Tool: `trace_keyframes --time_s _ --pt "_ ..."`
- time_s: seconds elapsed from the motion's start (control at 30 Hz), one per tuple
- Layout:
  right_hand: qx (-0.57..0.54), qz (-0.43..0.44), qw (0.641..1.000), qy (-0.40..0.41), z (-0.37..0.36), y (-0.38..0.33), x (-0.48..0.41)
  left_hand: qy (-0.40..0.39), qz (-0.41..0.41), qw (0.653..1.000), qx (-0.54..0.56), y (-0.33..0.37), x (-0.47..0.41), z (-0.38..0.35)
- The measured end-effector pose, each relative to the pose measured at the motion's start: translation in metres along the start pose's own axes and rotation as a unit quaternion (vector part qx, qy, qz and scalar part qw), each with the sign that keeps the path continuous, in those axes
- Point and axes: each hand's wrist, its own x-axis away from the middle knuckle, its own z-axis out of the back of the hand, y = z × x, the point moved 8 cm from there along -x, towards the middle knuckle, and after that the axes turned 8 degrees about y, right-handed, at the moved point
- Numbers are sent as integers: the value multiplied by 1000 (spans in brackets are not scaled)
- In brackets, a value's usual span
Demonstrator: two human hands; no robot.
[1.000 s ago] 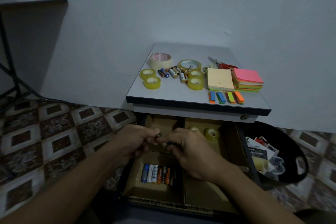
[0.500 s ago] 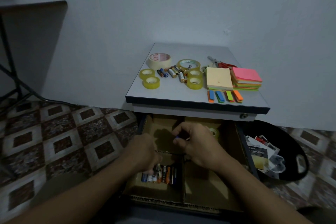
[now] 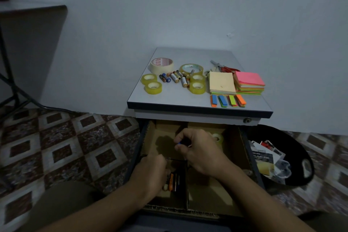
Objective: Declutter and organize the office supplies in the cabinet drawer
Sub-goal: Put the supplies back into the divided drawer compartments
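The cabinet drawer (image 3: 244,149) is pulled out, with cardboard dividers (image 3: 187,184) splitting it into compartments. A row of batteries (image 3: 174,181) lies in the front-left compartment. My left hand (image 3: 150,171) reaches down onto that row with curled fingers, and its fingertips are hidden. My right hand (image 3: 199,150) hovers over the back-left compartment and pinches a small blue-tipped battery (image 3: 179,143). A clear tape roll (image 3: 217,137) sits in the back-right compartment, partly behind my right hand.
On the cabinet top (image 3: 169,100) lie a masking tape roll (image 3: 162,65), several clear tape rolls (image 3: 153,86), loose batteries (image 3: 175,77), sticky note pads (image 3: 222,83), page flags (image 3: 227,100) and scissors (image 3: 224,68). A black bin (image 3: 293,143) with packaging stands on the right.
My hands have separated. The left one dropped onto the battery row in the front-left compartment, while the right one lifted back over the rear compartment with a battery.
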Motion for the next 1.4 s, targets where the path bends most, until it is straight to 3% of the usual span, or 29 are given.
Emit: trace_keyframes --time_s 0.2,0.4,0.57,0.87,1.0,1.17,1.4 --pt "-15 -37 999 0 -4 6 3 23 49 998 -25 -6 -14 43" --pt "-73 -106 992 -6 -26 5 8 133 148 978 63 -68 -30 92" --pt "-79 -137 987 -15 -57 -2 14 90 250 946 186 -98 -29 73" --pt "44 -85 995 -17 -106 -23 15 97 237 942 216 -100 -32 71" --pt "18 -108 994 5 -116 -21 14 94 239 941 221 -101 -31 70" --pt "36 -139 986 -84 -115 -5 13 86 228 949 199 -100 -30 70" --pt "98 -44 976 -190 -114 -4 17 76 225 950 202 -101 -34 69"
